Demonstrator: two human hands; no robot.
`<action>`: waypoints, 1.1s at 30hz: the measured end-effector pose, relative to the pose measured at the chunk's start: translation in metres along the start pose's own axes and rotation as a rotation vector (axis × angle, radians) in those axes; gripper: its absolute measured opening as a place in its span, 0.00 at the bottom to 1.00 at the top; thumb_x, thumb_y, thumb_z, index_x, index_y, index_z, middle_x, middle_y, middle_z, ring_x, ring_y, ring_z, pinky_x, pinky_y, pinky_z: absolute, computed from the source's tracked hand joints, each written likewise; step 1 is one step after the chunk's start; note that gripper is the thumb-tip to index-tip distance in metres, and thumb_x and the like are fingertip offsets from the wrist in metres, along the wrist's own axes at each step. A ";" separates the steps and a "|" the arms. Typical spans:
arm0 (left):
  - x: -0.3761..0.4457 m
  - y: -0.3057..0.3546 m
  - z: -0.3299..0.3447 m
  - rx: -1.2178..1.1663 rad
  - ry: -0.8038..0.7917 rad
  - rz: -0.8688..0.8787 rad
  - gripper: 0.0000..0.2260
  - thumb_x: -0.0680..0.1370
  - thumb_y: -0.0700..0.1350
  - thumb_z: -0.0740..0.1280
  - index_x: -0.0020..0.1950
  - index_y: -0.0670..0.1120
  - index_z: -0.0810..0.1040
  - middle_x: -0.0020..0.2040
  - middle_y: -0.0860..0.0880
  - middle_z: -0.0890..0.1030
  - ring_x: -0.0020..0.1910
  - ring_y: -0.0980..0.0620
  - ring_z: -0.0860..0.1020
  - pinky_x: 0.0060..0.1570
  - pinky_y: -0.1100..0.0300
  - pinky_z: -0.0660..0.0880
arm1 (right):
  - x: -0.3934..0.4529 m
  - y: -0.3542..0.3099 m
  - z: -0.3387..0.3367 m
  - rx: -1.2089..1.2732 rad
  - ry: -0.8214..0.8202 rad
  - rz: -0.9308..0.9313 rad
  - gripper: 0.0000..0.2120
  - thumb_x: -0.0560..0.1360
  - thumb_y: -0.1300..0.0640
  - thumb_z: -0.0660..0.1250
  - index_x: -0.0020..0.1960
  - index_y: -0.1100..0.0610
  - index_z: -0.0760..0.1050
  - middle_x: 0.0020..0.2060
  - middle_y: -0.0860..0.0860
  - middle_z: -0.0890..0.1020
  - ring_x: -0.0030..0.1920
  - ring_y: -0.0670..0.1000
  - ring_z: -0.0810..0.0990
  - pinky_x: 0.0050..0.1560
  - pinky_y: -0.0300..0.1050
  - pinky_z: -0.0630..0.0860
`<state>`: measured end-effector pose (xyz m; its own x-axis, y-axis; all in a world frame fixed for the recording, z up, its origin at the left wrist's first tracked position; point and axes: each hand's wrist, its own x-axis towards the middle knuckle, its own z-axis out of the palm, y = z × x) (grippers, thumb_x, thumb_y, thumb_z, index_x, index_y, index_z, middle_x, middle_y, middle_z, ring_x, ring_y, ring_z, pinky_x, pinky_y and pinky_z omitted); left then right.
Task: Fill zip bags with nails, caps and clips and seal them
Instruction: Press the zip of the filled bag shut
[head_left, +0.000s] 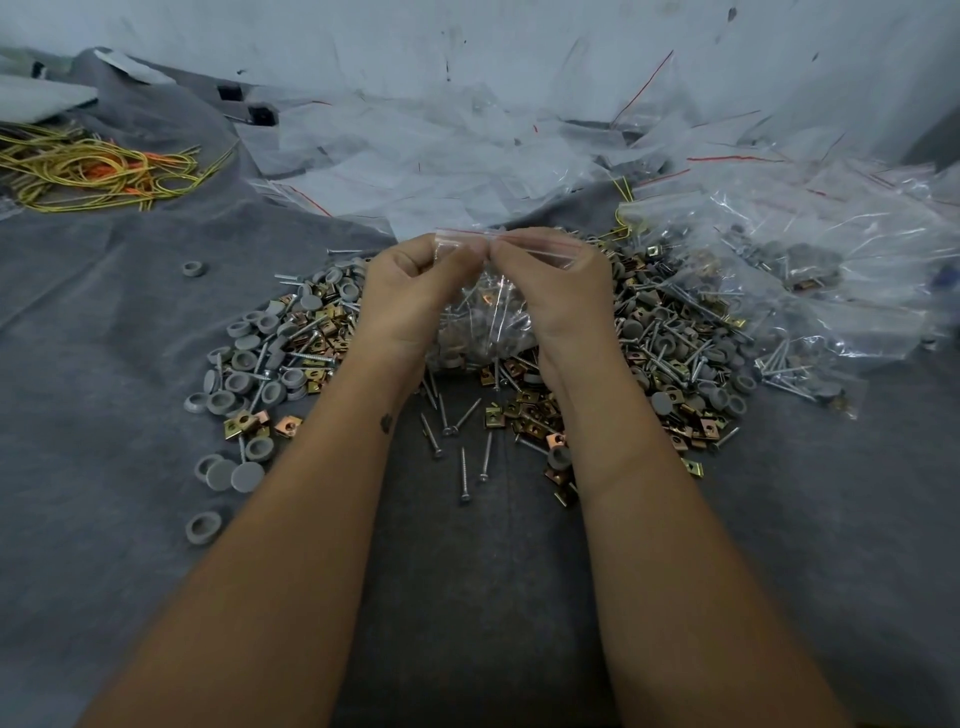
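Above the pile (519, 353) on the bench (104, 332), I have both hands, left (415, 291) and right (558, 291), pinching the filled bag (485, 317) by its zip strip (sealing, I judge), so next I press along it.

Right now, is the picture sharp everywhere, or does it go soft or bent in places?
Head view: dim, even light, hardly any shadows. The loose nails on the grey cloth look crisp; glare streaks the filled bags at right; the bag both hands pinch looks slightly soft; forearms flare wide at the bottom, wide-angle stretch.
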<state>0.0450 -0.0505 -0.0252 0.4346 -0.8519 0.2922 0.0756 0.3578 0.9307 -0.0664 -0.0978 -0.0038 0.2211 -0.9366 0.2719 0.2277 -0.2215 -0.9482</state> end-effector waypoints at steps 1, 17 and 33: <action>0.000 0.000 0.000 -0.004 -0.013 0.009 0.08 0.77 0.41 0.70 0.40 0.49 0.84 0.36 0.51 0.81 0.38 0.54 0.74 0.40 0.62 0.71 | 0.000 0.000 0.000 0.003 -0.004 0.000 0.08 0.69 0.69 0.73 0.39 0.57 0.80 0.31 0.45 0.83 0.35 0.41 0.81 0.36 0.32 0.75; 0.008 0.011 -0.018 -0.410 0.244 -0.111 0.19 0.82 0.59 0.55 0.63 0.49 0.76 0.63 0.49 0.79 0.59 0.45 0.80 0.61 0.43 0.76 | -0.002 0.005 -0.003 -0.328 -0.313 -0.079 0.10 0.74 0.66 0.70 0.44 0.52 0.82 0.39 0.46 0.85 0.42 0.43 0.83 0.45 0.35 0.79; 0.020 0.015 0.043 0.146 -0.068 -0.213 0.16 0.72 0.36 0.74 0.52 0.50 0.74 0.53 0.42 0.81 0.43 0.52 0.82 0.35 0.60 0.79 | 0.023 -0.007 -0.037 -0.156 0.339 0.007 0.07 0.79 0.56 0.66 0.42 0.52 0.77 0.33 0.49 0.78 0.29 0.43 0.74 0.30 0.40 0.70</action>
<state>0.0159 -0.0784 0.0042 0.3614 -0.9274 0.0961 0.0260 0.1130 0.9933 -0.0978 -0.1275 0.0028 -0.1105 -0.9691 0.2206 0.0747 -0.2294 -0.9705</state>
